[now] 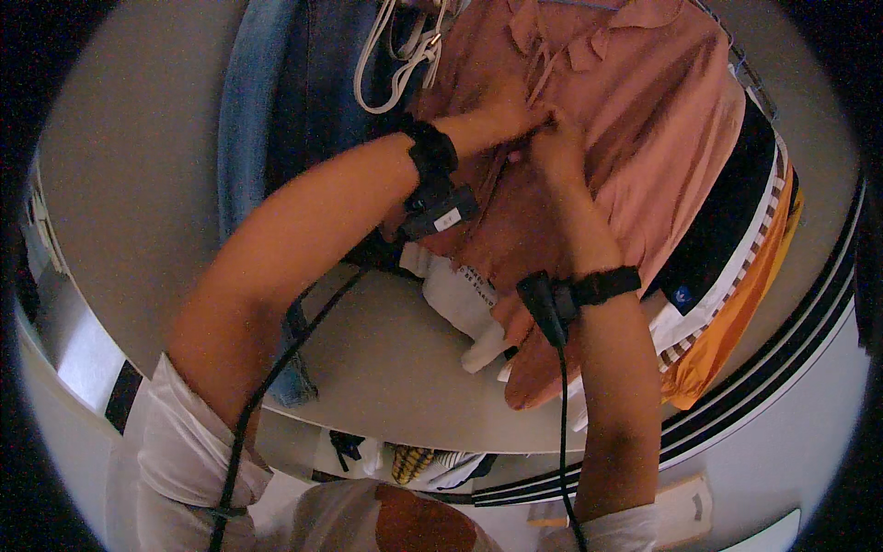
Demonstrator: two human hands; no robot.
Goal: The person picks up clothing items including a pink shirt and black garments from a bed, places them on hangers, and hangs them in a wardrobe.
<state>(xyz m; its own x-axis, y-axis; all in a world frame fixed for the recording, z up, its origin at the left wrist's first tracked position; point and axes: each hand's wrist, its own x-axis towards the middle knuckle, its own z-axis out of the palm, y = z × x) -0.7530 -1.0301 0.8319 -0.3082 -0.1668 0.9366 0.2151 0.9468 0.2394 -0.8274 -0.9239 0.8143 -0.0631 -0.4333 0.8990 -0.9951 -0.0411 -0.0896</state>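
Observation:
A dusty-pink blouse (662, 117) with a ruffled collar and neck ties lies face up before me. It tops a layered spread of other garments. My left hand (507, 103) comes in from the left at the blouse's front placket. Close beside it, my right hand (560, 145) has its fingertips pinched at the same placket, almost touching the left ones. A small pink button (514, 156) shows just below my fingers. What the left fingertips hold is blurred and partly hidden. Both wrists carry black straps with small cabled devices.
Blue jeans (252, 103) and darker trousers lie left of the blouse. White straps (376, 90) rest above them. At the right are black, white and orange garments (752, 297). Under the blouse's hem is a printed white garment (455, 297). The grey table (386, 359) has a curved-looking front edge.

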